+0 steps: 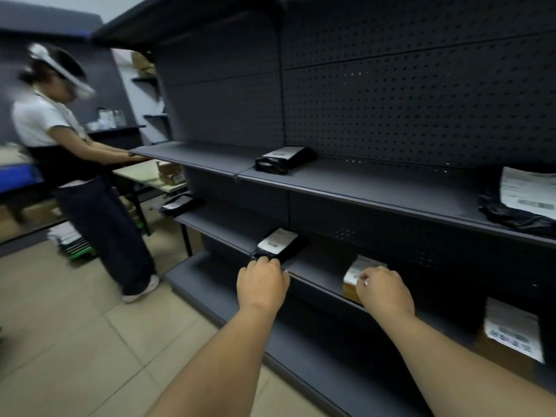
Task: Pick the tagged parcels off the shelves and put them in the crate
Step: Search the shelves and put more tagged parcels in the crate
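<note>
A black parcel with a white tag (278, 242) lies on the second shelf from the bottom (319, 275), near its front edge. My left hand (262, 282) has its fingers curled over the near end of this parcel. To the right on the same shelf stands a small brown box with a white label (356, 273). My right hand (386, 291) pinches that box at its label, and the hand hides most of the box. No crate is in view.
More tagged parcels: a black one (285, 159) and a large-labelled one (523, 197) on the upper shelf, another black one (180, 203) at the left end, a brown box (511, 338) low right. A person (75, 164) stands left by a table (141, 176).
</note>
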`<action>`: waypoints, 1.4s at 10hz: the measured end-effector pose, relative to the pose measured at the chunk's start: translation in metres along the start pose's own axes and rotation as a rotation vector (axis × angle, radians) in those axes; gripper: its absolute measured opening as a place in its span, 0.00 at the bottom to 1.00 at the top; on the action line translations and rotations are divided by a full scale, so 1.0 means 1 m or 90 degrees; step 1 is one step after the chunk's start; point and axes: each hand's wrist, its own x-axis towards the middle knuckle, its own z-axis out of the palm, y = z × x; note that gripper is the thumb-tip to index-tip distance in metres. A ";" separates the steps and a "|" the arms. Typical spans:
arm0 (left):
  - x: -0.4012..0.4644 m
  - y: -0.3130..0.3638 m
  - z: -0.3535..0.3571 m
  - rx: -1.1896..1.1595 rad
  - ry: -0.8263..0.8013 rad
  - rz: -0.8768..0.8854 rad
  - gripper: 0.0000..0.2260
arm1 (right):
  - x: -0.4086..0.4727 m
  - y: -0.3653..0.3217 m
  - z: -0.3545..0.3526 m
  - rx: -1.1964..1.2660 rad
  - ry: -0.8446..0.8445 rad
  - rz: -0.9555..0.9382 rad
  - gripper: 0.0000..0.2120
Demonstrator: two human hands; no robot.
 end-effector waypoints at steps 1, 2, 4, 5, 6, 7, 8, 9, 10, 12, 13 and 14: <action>-0.005 -0.022 -0.006 0.005 -0.004 -0.031 0.14 | -0.003 -0.021 0.009 -0.004 -0.021 -0.035 0.13; -0.006 -0.047 -0.010 0.015 0.003 -0.057 0.14 | -0.008 -0.042 0.022 -0.011 -0.033 -0.060 0.13; 0.003 -0.104 -0.018 0.008 0.000 -0.089 0.14 | -0.008 -0.094 0.049 0.016 -0.061 -0.064 0.14; 0.011 -0.141 -0.021 0.016 -0.007 -0.082 0.14 | -0.009 -0.133 0.068 0.031 -0.060 -0.055 0.14; 0.023 -0.180 -0.023 0.025 0.000 -0.067 0.14 | -0.011 -0.174 0.088 0.056 -0.044 -0.051 0.14; 0.038 -0.219 -0.025 0.025 0.006 -0.050 0.14 | -0.013 -0.212 0.108 0.079 -0.031 -0.038 0.13; 0.051 -0.254 -0.022 0.031 0.004 -0.033 0.13 | -0.014 -0.243 0.126 0.087 -0.024 -0.028 0.12; 0.063 -0.282 -0.016 0.032 -0.003 -0.011 0.13 | -0.015 -0.268 0.145 0.090 -0.021 -0.008 0.13; 0.077 -0.303 -0.004 0.025 -0.009 0.009 0.13 | -0.014 -0.285 0.160 0.085 -0.030 0.016 0.13; 0.109 -0.310 0.029 0.004 -0.025 0.050 0.14 | 0.005 -0.292 0.179 0.053 -0.032 0.068 0.14; 0.128 -0.305 0.048 -0.011 -0.026 0.070 0.13 | 0.021 -0.292 0.190 0.044 -0.024 0.083 0.13; 0.153 -0.300 0.066 -0.024 -0.027 0.090 0.13 | 0.044 -0.293 0.202 0.037 -0.026 0.096 0.13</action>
